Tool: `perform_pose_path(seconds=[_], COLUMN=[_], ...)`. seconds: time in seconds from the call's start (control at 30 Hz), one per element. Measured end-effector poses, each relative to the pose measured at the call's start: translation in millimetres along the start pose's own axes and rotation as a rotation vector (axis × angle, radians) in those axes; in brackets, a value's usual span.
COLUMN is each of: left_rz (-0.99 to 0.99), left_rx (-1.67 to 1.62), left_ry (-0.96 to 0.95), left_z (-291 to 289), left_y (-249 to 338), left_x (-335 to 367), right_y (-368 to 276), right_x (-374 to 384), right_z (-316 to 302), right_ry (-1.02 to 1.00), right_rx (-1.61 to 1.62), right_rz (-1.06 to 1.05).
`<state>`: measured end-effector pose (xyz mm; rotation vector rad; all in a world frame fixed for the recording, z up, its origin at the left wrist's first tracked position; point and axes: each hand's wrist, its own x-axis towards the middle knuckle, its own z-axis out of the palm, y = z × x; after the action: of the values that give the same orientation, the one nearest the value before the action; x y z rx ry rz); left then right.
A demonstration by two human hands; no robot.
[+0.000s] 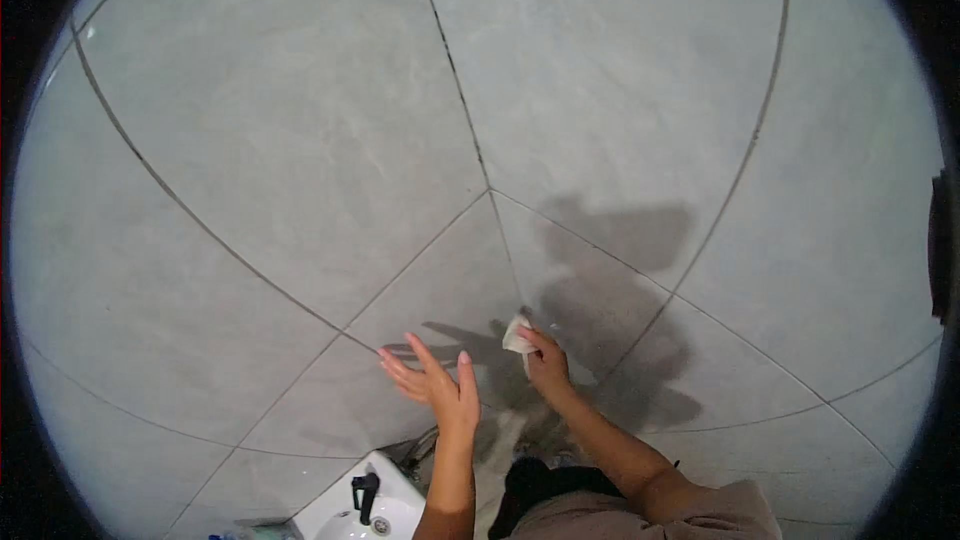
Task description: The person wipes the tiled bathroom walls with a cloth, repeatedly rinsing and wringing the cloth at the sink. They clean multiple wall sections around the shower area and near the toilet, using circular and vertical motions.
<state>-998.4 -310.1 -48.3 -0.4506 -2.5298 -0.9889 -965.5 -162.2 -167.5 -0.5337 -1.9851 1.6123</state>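
Note:
My left hand (438, 380) is raised in front of the tiled wall with its fingers spread, holding nothing. Whether its fingertips touch the wall I cannot tell. To the right of it, my right hand (546, 355) grips a small off-white cloth (516, 334) between thumb and fingers. The cloth is folded or bunched, and part of it hangs below the fingers. It is near the tiled corner, where the walls (430, 290) meet.
A white washbasin (402, 497) with a black tap (366, 496) stands low, left of my left forearm. Large grey tiles (300, 90) with dark joints fill most of the view. A dark object (939, 245) shows at the right rim. My shadow falls on the right wall.

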Motion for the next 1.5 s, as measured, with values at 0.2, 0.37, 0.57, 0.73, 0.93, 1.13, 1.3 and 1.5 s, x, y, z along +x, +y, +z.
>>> perform_pose_path(seconds=[0.2, 0.37, 0.57, 0.73, 0.93, 1.13, 1.3, 1.5], left_rz=[0.138, 0.244, 0.352, 0.463, 0.594, 0.899, 1.042, 1.215], left_rx=[-0.389, -0.678, -0.714, -0.769, -0.907, -1.115, -1.123, -0.987], left_ry=[0.142, 0.156, 0.097, -0.031, -0.201, -0.25, -0.324, -0.292], left_z=[26.1, 32.1, 46.3, 63.7, 87.0, 86.0, 81.5, 78.2], left_y=[34.4, 72.9, 59.7, 59.3, 103.4, 167.9, 175.9, 188.3], left_x=[18.8, 42.4, 64.6, 71.3, 65.9, 20.9, 14.1, 2.0], right_y=[-271.6, -227.5, -39.6, 59.8, 19.9, -39.0, -186.4, -136.7], right_x=[39.1, 116.8, 48.8, -62.4, -161.1, -38.1, -35.1, -131.9], right_z=[-89.2, -56.4, -39.8, -128.2, -173.6, -111.1, -166.0, -280.9], right_ry=[0.375, 0.484, -0.086, -0.262, 0.741, 1.26, 0.923, 2.095], right_rx=[-0.623, -1.304, -1.713, -1.64, -1.354, -1.235, -1.329, -0.644], right_rz=[-1.038, -1.052, -0.891, -0.518, -0.063, -0.412, -0.319, -0.396])
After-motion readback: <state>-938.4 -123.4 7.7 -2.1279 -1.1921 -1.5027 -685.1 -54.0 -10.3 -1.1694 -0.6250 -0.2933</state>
